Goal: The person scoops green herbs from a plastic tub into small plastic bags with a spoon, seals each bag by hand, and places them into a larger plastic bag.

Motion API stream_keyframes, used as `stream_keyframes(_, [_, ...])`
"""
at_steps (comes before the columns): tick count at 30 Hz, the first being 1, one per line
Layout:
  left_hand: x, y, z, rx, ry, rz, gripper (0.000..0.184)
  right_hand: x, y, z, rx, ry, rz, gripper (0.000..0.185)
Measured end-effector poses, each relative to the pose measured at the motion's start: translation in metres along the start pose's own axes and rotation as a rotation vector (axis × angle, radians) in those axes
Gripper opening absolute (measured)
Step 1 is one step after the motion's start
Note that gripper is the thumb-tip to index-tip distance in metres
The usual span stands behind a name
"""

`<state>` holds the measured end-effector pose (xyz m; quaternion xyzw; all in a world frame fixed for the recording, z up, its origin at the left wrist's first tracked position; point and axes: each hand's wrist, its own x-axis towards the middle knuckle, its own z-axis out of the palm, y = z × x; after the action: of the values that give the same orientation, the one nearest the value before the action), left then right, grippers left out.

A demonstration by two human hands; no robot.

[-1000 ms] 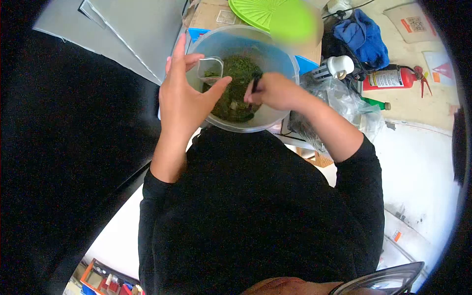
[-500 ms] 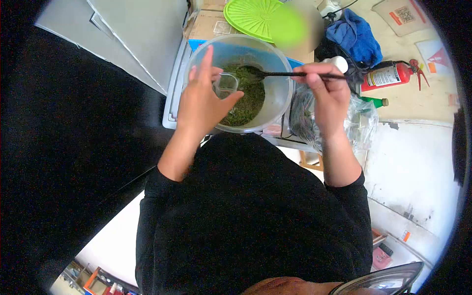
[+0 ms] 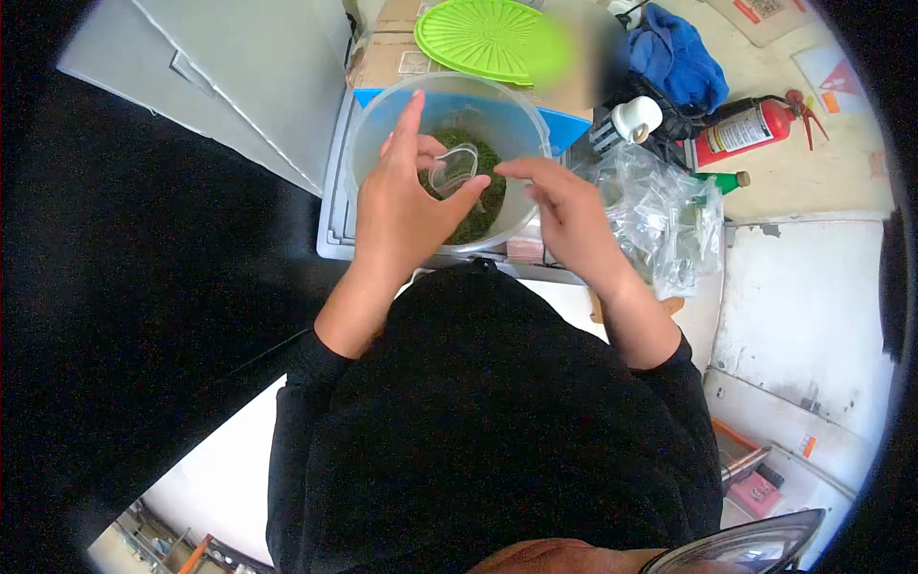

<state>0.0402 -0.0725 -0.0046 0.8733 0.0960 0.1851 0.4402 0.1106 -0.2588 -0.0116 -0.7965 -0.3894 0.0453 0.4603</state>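
Note:
Between the thumb and fingers of my left hand (image 3: 406, 196) is a small clear plastic cup (image 3: 453, 169), held above a big translucent tub (image 3: 378, 120). Dried green herb (image 3: 483, 215) lies in the bottom of the tub, partly hidden by my left hand and the cup. My right hand (image 3: 572, 215) is over the tub's right rim, fingers apart and pointing toward the cup. No spoon shows in it.
A green ribbed lid (image 3: 483, 38) lies on a cardboard box (image 3: 392, 59) behind the tub. To the right are crumpled plastic bags (image 3: 655, 210), a white-topped container (image 3: 636, 120), a blue cloth (image 3: 677, 62), a green bottle (image 3: 727, 181) and a red fire extinguisher (image 3: 746, 131).
The black spoon that my right hand held is no longer visible. My right hand has moved left toward the cup, and its fingers have opened. The cup stays in my left hand.

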Motion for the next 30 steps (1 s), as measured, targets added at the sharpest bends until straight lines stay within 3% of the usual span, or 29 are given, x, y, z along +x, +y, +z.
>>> stream_keyframes(4, [-0.005,0.013,0.012,-0.074,0.090,0.048,0.092,-0.001,-0.019,0.012,0.014,-0.005,0.192,0.039])
stream_keyframes(7, [0.000,0.006,0.029,-0.211,0.174,0.164,0.067,-0.006,-0.006,0.007,0.133,0.051,0.185,0.045])
stream_keyframes(10, [-0.006,0.008,0.040,-0.680,-0.111,-0.120,0.034,-0.014,-0.002,-0.008,0.237,0.157,0.130,0.041])
stream_keyframes(13, [-0.011,0.025,0.054,-0.750,-0.096,-0.092,0.013,-0.026,0.003,-0.025,0.472,0.294,0.192,0.027])
stream_keyframes(15, [-0.014,0.034,0.061,-0.815,-0.096,-0.037,0.012,-0.033,0.000,-0.035,0.639,0.381,0.227,0.008])
stream_keyframes(19, [-0.019,0.047,0.077,-0.770,-0.087,0.086,0.009,-0.049,0.001,-0.052,0.662,0.384,0.269,0.011])
stream_keyframes(21, [-0.018,0.057,0.083,-0.872,-0.160,0.042,0.007,-0.055,0.001,-0.064,0.660,0.355,0.317,0.011])
stream_keyframes(25, [-0.024,0.067,0.103,-0.861,-0.254,0.070,0.006,-0.065,0.002,-0.080,0.502,0.269,0.256,0.010])
stream_keyframes(30, [-0.026,0.074,0.116,-0.744,-0.186,0.165,0.007,-0.080,0.013,-0.099,0.418,0.258,0.192,0.010])
